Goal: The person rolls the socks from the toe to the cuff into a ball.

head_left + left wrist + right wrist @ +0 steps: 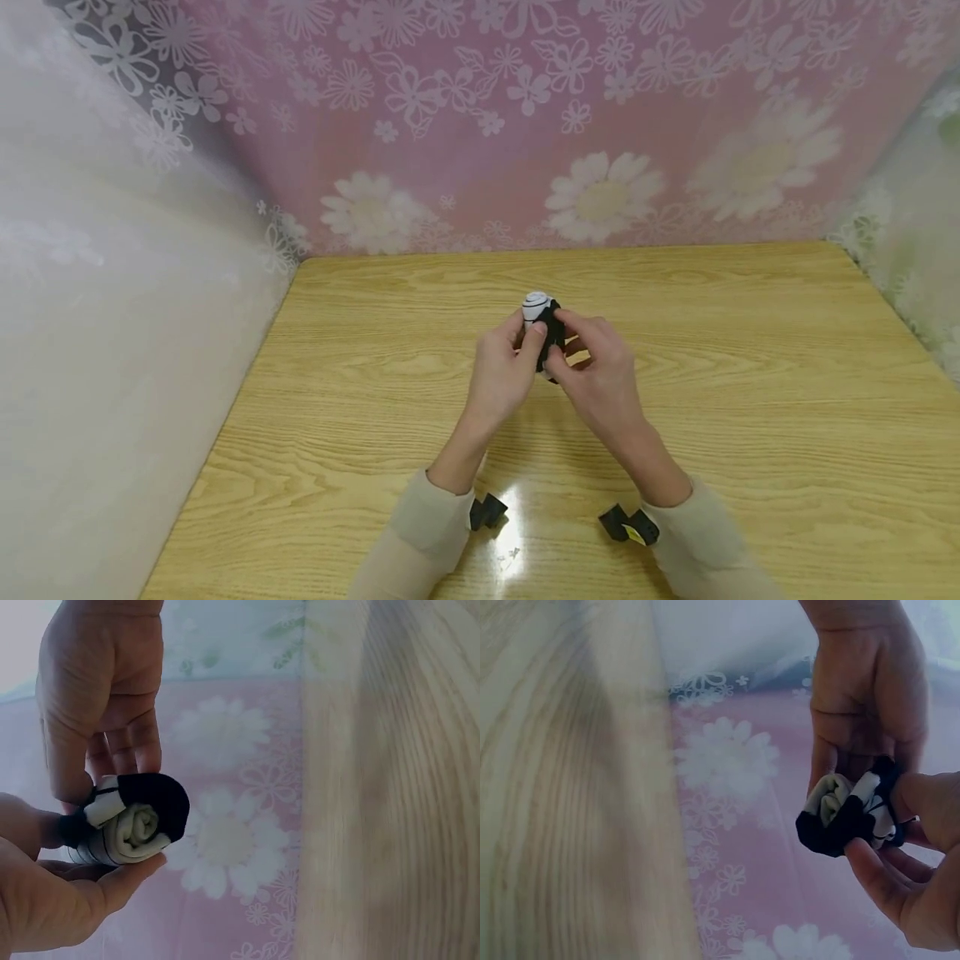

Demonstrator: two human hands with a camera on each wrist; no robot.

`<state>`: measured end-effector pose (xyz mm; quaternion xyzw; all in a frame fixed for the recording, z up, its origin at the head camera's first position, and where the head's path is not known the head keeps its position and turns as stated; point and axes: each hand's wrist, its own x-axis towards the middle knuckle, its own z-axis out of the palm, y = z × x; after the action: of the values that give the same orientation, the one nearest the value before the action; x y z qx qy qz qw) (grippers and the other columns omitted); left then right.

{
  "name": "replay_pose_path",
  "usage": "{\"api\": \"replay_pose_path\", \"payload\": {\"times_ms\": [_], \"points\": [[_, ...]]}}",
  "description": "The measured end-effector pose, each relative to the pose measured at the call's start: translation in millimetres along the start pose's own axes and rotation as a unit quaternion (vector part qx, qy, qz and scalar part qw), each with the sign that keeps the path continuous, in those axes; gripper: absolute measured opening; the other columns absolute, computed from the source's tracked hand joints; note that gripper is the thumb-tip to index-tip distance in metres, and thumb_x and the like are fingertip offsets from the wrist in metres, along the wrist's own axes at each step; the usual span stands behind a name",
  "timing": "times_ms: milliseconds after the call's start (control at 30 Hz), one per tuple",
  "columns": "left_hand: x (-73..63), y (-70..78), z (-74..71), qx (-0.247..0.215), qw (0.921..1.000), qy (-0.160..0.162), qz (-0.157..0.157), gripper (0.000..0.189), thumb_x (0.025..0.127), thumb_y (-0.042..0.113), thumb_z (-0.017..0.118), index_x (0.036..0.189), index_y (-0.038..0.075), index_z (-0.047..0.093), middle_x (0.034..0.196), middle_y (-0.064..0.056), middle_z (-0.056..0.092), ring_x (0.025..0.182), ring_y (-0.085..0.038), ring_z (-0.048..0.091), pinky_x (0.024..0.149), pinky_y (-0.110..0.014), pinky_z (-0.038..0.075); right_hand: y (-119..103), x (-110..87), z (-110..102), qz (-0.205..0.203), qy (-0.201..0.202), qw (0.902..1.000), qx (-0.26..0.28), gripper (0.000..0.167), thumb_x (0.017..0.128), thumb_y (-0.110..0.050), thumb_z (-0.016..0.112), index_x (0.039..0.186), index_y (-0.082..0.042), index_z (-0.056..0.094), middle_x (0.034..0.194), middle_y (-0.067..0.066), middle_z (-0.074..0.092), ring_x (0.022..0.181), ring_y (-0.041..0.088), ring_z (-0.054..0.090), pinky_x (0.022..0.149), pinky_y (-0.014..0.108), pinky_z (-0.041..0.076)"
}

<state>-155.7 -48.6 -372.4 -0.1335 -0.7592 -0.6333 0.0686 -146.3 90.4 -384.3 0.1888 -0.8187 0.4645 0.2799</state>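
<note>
Both hands hold a rolled-up black-and-white sock above the middle of the wooden table. Its white part, with thin dark stripes, is wound in a spiral, and black fabric wraps partly round the outside. My left hand grips the roll from the left, thumb lying along its near side. From the right, my right hand pinches the black fabric between thumb and fingers. In the right wrist view the coiled end of the sock faces the camera, with right-hand fingertips on the black edge.
The wooden table stretches under both arms. A pink floral wall rises behind it, and a pale wall stands along the left side. Small black devices sit at the sleeve cuffs.
</note>
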Motion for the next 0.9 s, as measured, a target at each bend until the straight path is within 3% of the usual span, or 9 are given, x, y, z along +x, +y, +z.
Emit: {"api": "replay_pose_path", "payload": {"times_ms": [167, 267, 433, 600, 767, 900], "points": [[0.0, 3.9, -6.0, 0.012, 0.9984, -0.054, -0.012, 0.034, 0.101, 0.034, 0.058, 0.120, 0.006, 0.063, 0.095, -0.010, 0.071, 0.076, -0.013, 0.066, 0.063, -0.026, 0.056, 1, -2.8, 5, -0.027, 0.017, 0.9994, -0.012, 0.040, 0.079, 0.006, 0.076, 0.119, 0.002, 0.068, 0.095, 0.016, 0.063, 0.071, 0.023, 0.065, 0.052, 0.030, 0.056], [1.1, 3.4, -9.8, 0.032, 0.9972, -0.067, -0.015, 0.032, 0.100, 0.033, 0.060, 0.117, 0.006, 0.064, 0.091, -0.008, 0.070, 0.071, -0.012, 0.063, 0.058, -0.025, 0.053, 2, -4.5, 8, -0.033, 0.018, 0.9993, -0.007, 0.041, 0.079, 0.007, 0.076, 0.118, 0.003, 0.067, 0.095, 0.016, 0.062, 0.071, 0.022, 0.066, 0.052, 0.031, 0.057], [3.1, 0.4, -12.6, 0.055, 0.9956, -0.075, -0.012, 0.023, 0.102, 0.020, 0.058, 0.116, 0.003, 0.065, 0.091, -0.010, 0.072, 0.068, -0.009, 0.061, 0.055, -0.021, 0.050, 3, -6.8, 12, -0.031, 0.015, 0.9994, -0.007, 0.036, 0.078, 0.011, 0.070, 0.113, 0.006, 0.062, 0.092, 0.016, 0.061, 0.070, 0.020, 0.064, 0.054, 0.019, 0.054], [3.8, -2.7, -8.3, 0.049, 0.9962, -0.070, -0.018, 0.024, 0.101, 0.013, 0.058, 0.119, -0.002, 0.063, 0.097, -0.014, 0.073, 0.079, -0.008, 0.065, 0.062, -0.020, 0.054, 3, -8.0, 12, -0.015, 0.020, 0.9991, -0.036, 0.029, 0.075, 0.016, 0.060, 0.101, 0.005, 0.060, 0.089, 0.016, 0.059, 0.070, 0.019, 0.058, 0.055, 0.009, 0.045], [3.4, -5.1, -4.1, 0.032, 0.9979, -0.044, -0.036, 0.026, 0.101, 0.010, 0.057, 0.122, -0.005, 0.061, 0.100, -0.017, 0.072, 0.084, -0.013, 0.068, 0.065, -0.024, 0.057, 2, -8.2, 11, 0.003, 0.003, 0.9961, -0.089, 0.020, 0.074, 0.016, 0.060, 0.088, 0.002, 0.062, 0.086, 0.016, 0.056, 0.067, 0.023, 0.056, 0.053, 0.028, 0.049], [3.0, -7.0, -2.6, 0.029, 0.9984, -0.037, -0.032, 0.028, 0.102, 0.011, 0.056, 0.123, -0.006, 0.060, 0.102, -0.017, 0.072, 0.088, -0.016, 0.069, 0.068, -0.024, 0.058, 1, -6.7, 9, 0.008, -0.017, 0.9909, -0.133, 0.029, 0.076, 0.014, 0.060, 0.103, 0.006, 0.067, 0.088, 0.020, 0.057, 0.067, 0.030, 0.058, 0.055, 0.040, 0.053]]}}
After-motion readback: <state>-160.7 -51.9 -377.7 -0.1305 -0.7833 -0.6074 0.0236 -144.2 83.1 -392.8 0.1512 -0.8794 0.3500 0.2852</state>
